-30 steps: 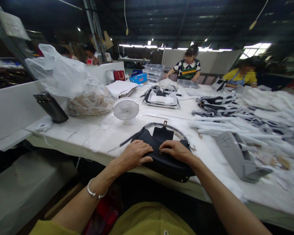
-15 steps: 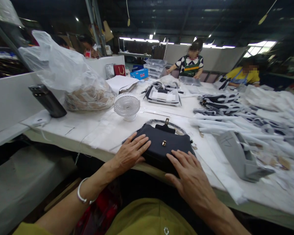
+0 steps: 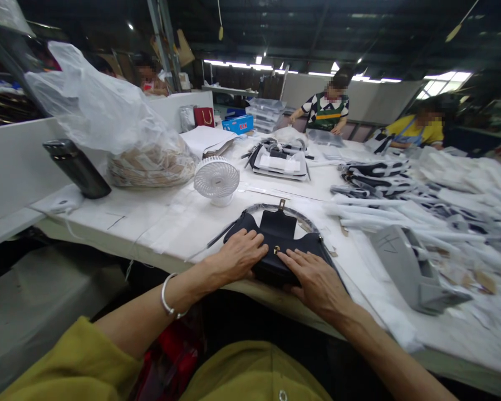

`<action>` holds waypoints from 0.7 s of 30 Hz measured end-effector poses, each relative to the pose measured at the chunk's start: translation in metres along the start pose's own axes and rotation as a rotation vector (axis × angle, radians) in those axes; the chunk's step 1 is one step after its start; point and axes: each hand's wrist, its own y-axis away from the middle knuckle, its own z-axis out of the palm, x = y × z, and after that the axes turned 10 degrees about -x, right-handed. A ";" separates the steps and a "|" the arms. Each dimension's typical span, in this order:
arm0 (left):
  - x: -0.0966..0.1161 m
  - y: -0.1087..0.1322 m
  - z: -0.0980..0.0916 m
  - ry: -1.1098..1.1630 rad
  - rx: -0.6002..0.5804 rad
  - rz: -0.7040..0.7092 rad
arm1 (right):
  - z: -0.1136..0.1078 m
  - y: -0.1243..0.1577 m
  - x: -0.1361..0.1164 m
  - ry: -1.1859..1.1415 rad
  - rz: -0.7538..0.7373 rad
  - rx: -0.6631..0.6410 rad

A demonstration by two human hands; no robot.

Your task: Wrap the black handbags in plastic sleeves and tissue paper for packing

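Observation:
A black handbag [image 3: 271, 267] lies at the near table edge, its narrow closing tab [image 3: 279, 224] folded back away from me and a gold clasp [image 3: 276, 250] at its middle. Plastic wrap covers the handle [image 3: 300, 214], which curves behind it. My left hand [image 3: 241, 253] grips the bag left of the clasp, fingers bent over the upper panel and thumb low at the front. On the other side my right hand [image 3: 313, 273] holds it likewise, fingertips close beside the clasp. The panel dips between the hands.
A small white fan [image 3: 217, 179] stands behind the bag. Left are a dark flask [image 3: 77, 169] and a large plastic sack [image 3: 150, 164]. A grey tape dispenser [image 3: 409, 267] and wrapped straps [image 3: 376, 178] lie right. Two co-workers [image 3: 328, 111] are across the table.
Both hands have drawn in toward the clasp, and their fingers have bent from lying flatter. The bag's upper panel now dips in the middle, showing more of the tab behind.

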 end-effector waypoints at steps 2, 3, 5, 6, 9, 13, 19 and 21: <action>-0.006 -0.010 0.007 0.023 -0.007 0.009 | 0.004 -0.006 0.005 0.007 -0.004 0.002; -0.008 -0.014 0.013 0.033 0.003 0.004 | 0.008 -0.008 0.006 0.013 -0.004 0.011; -0.007 -0.018 0.029 0.043 0.021 -0.034 | 0.020 -0.008 0.006 0.032 0.003 0.042; -0.004 -0.018 0.037 0.042 0.024 -0.063 | 0.027 -0.007 0.004 0.041 0.013 0.066; 0.010 -0.011 0.062 0.036 0.035 -0.127 | 0.049 0.002 -0.003 0.048 0.042 0.141; 0.021 -0.005 0.084 0.061 0.076 -0.160 | 0.062 0.005 -0.011 0.021 0.025 0.103; 0.017 -0.012 0.084 0.163 0.016 -0.160 | 0.031 -0.015 -0.002 -0.162 -0.027 -0.159; 0.016 -0.011 0.078 0.193 -0.011 -0.151 | 0.017 -0.024 0.005 -0.245 -0.059 -0.199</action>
